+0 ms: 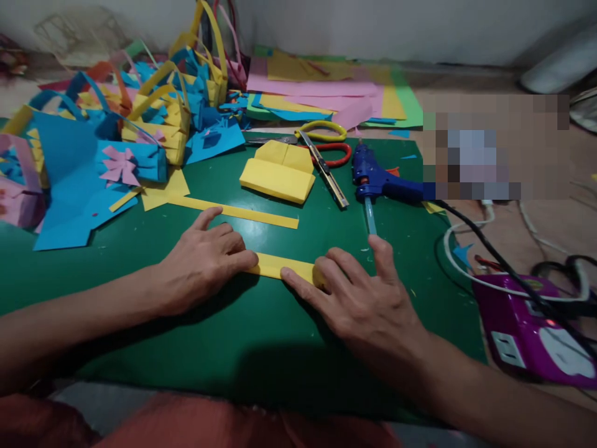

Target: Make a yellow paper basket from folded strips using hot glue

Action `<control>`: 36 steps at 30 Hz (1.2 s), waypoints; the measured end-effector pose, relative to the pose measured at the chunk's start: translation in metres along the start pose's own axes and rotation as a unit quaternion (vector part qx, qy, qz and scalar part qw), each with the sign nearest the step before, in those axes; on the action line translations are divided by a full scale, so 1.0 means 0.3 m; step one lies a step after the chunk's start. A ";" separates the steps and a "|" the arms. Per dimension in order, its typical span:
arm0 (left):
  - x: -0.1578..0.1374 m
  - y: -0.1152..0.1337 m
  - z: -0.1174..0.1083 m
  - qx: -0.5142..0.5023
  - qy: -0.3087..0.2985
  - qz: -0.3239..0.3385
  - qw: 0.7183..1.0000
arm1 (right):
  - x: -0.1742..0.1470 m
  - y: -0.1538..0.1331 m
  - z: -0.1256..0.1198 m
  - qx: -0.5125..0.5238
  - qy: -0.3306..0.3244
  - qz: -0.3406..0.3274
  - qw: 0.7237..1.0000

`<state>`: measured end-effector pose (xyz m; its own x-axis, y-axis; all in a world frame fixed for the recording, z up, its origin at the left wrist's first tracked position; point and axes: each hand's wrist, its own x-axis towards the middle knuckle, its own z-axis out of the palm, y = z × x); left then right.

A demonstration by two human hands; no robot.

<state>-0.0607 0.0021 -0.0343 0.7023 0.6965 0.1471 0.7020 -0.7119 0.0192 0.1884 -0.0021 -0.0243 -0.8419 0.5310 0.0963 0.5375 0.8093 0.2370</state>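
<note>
A folded yellow paper strip (270,264) lies flat on the green table between my two hands. My left hand (205,258) presses its left end with thumb and curled fingers, index finger lifted toward a second, thinner yellow strip (252,214) just behind. On the right end, my right hand (354,292) has its thumb along the near edge and fingers bent over the paper, little finger raised. Parts of the held strip are hidden under both hands. Beyond them sits a folded yellow paper basket body (278,173).
Yellow-and-red handled scissors (326,155), a box cutter (326,174) and a blue glue gun (373,171) lie behind my hands. Finished paper baskets (153,124) crowd the left, coloured sheets (317,87) the back. A purple power strip (522,330) with cables stands right.
</note>
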 end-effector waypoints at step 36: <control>-0.087 0.028 0.006 0.084 0.071 0.039 0.993 | -0.104 -0.035 -0.023 -0.146 -0.001 -0.004 0.989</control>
<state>-0.0730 -0.0220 -0.0397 0.7400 0.6116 0.2800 0.6644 -0.7296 -0.1621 0.2087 -0.0288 -0.0231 -0.8454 0.5261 0.0920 0.4944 0.7058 0.5074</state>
